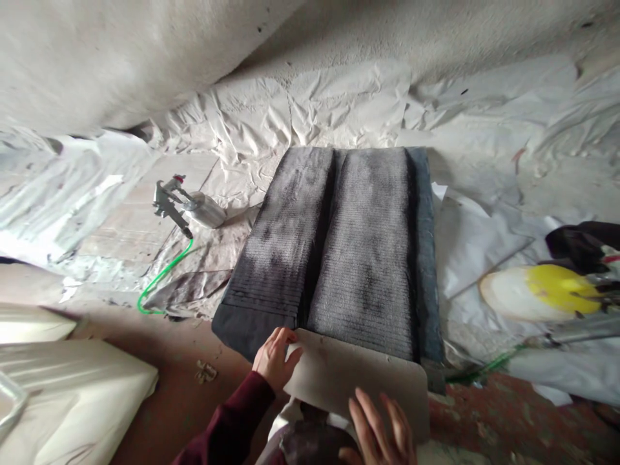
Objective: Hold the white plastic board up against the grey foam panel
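Crumpled white sheeting (pixel 349 103) covers the floor ahead and to both sides. On it lies the dark ribbed panel (pixel 339 252), long way out from me, with a groove down its middle. Its far edge and right edge have bare sheeting beside them. Its left edge has open floor out to the spray gun (pixel 186 205), which lies well apart. A white part (pixel 72 394) crowds my near left, and a yellow shell (pixel 542 292) sits off to the right, clear of the panel.

The grey board (pixel 353 374) lies flat across the panel's near end, and its far edge crosses the ribs. My left hand (pixel 275 356) curls its fingers over the board's far left corner, pinching it there. My right hand (pixel 382 427) rests on the board's near edge, palm down, fingers spread. A green hose (pixel 162 276) loops from the gun toward the panel's left corner.
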### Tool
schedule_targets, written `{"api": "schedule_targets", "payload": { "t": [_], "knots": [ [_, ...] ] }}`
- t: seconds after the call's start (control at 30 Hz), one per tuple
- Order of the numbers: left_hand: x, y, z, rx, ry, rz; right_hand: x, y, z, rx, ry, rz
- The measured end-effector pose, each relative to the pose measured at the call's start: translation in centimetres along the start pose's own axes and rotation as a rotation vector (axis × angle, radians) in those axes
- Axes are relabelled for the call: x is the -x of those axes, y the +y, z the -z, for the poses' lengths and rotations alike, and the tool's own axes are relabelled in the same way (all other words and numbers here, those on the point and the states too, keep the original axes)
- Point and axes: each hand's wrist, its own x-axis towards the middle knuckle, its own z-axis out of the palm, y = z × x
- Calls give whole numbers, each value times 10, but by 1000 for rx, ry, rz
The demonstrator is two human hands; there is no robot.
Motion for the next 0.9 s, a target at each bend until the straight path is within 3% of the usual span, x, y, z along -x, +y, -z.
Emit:
{"api": "schedule_targets", "payload": {
  "t": [0.07, 0.13, 0.37, 0.5, 0.67, 0.73, 0.8, 0.9],
  "knots": [
    [-1, 1, 4, 24, -12, 17, 5, -17, -31, 96, 4, 59],
    [-2, 2, 7, 39, -17, 26, 5, -19, -42, 103, -5, 49],
    [-7, -7, 12, 250, 12, 56, 14, -14, -37, 132, -63, 87],
    [-4, -25, 19, 415, 138, 171, 17, -16, -36, 145, -66, 150],
    [42, -39, 19, 518, 325, 299, 9, -19, -23, 91, -72, 201],
    [71, -36, 8, 575, 350, 322, 6, -20, -17, 51, -74, 207],
    [97, -28, -9, 583, 297, 290, 4, -20, -13, 49, -85, 228],
    [121, -16, -33, 665, 294, 262, 2, -18, -7, 93, -108, 302]
  ]
}}
